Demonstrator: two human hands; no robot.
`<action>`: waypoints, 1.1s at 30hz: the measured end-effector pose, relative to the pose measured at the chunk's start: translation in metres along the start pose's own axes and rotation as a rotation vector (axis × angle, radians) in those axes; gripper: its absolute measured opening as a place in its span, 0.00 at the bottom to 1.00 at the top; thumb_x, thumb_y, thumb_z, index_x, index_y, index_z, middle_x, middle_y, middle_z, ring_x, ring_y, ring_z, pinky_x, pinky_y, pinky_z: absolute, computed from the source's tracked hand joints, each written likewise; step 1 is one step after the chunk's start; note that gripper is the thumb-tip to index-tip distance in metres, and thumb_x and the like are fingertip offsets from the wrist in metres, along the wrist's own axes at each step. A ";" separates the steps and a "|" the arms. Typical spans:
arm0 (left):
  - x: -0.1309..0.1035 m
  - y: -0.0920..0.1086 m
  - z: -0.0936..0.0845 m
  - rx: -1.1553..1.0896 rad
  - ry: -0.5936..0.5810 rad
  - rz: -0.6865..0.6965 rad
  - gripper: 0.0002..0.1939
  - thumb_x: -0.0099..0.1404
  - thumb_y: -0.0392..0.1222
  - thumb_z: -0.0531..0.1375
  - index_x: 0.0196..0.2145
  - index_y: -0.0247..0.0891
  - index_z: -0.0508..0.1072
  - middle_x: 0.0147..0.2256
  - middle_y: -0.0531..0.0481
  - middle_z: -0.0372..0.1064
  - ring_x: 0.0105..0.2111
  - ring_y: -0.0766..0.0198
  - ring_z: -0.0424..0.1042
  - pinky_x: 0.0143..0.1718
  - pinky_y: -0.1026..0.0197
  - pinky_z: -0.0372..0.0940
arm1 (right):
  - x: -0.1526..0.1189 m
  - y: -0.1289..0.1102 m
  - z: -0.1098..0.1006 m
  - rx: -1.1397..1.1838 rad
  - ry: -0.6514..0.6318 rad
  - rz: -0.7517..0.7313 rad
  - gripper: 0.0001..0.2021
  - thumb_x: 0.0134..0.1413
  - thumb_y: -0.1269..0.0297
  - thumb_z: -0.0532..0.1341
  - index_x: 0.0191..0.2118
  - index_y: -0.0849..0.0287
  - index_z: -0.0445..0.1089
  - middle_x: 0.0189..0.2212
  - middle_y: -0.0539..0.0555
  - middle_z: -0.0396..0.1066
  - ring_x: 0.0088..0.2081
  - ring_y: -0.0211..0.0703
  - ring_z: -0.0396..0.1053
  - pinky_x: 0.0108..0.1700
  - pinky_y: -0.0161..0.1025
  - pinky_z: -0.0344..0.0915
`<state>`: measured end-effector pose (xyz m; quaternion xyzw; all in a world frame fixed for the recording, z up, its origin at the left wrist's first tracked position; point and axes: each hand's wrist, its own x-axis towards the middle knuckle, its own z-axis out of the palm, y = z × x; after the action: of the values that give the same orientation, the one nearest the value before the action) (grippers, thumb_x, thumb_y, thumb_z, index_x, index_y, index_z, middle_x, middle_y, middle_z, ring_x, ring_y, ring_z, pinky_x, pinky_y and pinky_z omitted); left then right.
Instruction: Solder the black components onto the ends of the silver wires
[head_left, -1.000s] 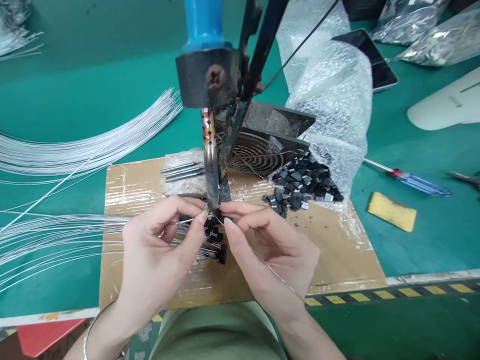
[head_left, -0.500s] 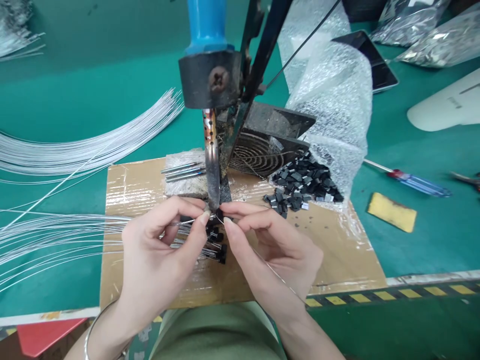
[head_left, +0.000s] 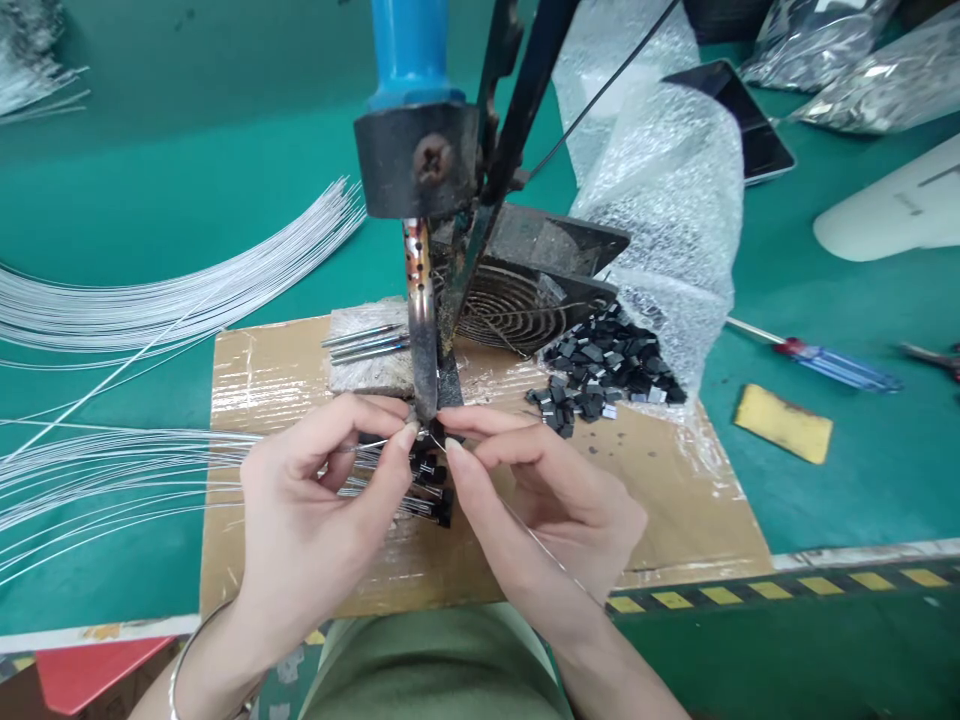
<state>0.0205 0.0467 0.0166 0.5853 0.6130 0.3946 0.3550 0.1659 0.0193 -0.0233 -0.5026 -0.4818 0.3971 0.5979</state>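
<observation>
A blue-handled soldering iron (head_left: 425,340) hangs point-down in a black clamp, its tip between my two hands. Just left of the tip, my left hand (head_left: 322,490) pinches a thin white wire (head_left: 375,443) between thumb and forefinger. On the other side, my right hand (head_left: 551,490) is closed on a strand of solder wire (head_left: 559,562) that runs back across the palm to the wrist. The solder's end reaches close under the tip; whether it touches is too small to tell. Black connectors (head_left: 431,468) on wire ends lie below the fingertips.
Cardboard (head_left: 660,500) covers the work area. Behind the iron stands a fan (head_left: 517,305); loose black connectors (head_left: 611,360) are heaped beside bubble wrap (head_left: 667,210). A screwdriver (head_left: 840,365) and yellow sponge (head_left: 784,423) lie right, bundled white wires (head_left: 187,305) left.
Both hands hold nearly the same pose at the iron's tip. The right fingertips and the solder have shifted very slightly; the whole view has drifted a little.
</observation>
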 end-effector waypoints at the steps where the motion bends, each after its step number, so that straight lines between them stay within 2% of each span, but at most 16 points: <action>1: 0.000 0.000 0.000 -0.001 -0.001 -0.003 0.06 0.63 0.32 0.68 0.30 0.42 0.80 0.34 0.54 0.82 0.36 0.64 0.79 0.30 0.68 0.68 | 0.000 0.001 0.000 0.008 0.002 0.003 0.10 0.60 0.79 0.68 0.36 0.55 0.76 0.46 0.52 0.84 0.47 0.42 0.82 0.52 0.39 0.78; 12: 0.000 -0.002 -0.001 0.023 -0.014 -0.010 0.06 0.64 0.34 0.68 0.30 0.42 0.79 0.35 0.54 0.81 0.37 0.63 0.79 0.25 0.67 0.64 | 0.000 0.002 0.003 0.002 0.033 -0.008 0.10 0.60 0.80 0.68 0.37 0.54 0.78 0.45 0.50 0.84 0.46 0.40 0.82 0.52 0.38 0.77; 16: 0.000 0.000 -0.001 0.035 -0.008 -0.004 0.06 0.63 0.33 0.68 0.30 0.42 0.79 0.34 0.54 0.81 0.34 0.65 0.78 0.24 0.68 0.62 | -0.001 0.002 0.003 -0.002 0.036 -0.022 0.11 0.59 0.81 0.68 0.37 0.54 0.78 0.45 0.49 0.84 0.46 0.39 0.82 0.52 0.36 0.77; 28: 0.000 0.000 -0.001 0.029 -0.007 0.007 0.06 0.63 0.33 0.68 0.30 0.43 0.80 0.35 0.55 0.82 0.38 0.63 0.80 0.31 0.68 0.69 | 0.000 0.002 0.004 0.002 0.034 -0.033 0.12 0.59 0.81 0.68 0.38 0.55 0.79 0.44 0.50 0.84 0.46 0.40 0.82 0.51 0.38 0.77; 33: 0.000 0.000 -0.002 0.020 -0.025 -0.010 0.06 0.64 0.33 0.67 0.30 0.42 0.79 0.35 0.54 0.81 0.38 0.62 0.80 0.30 0.67 0.69 | 0.000 0.003 0.004 -0.001 0.042 -0.030 0.11 0.59 0.81 0.68 0.38 0.55 0.79 0.44 0.51 0.84 0.45 0.41 0.82 0.51 0.38 0.78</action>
<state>0.0190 0.0465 0.0170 0.5904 0.6153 0.3794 0.3589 0.1623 0.0205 -0.0257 -0.5039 -0.4769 0.3772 0.6135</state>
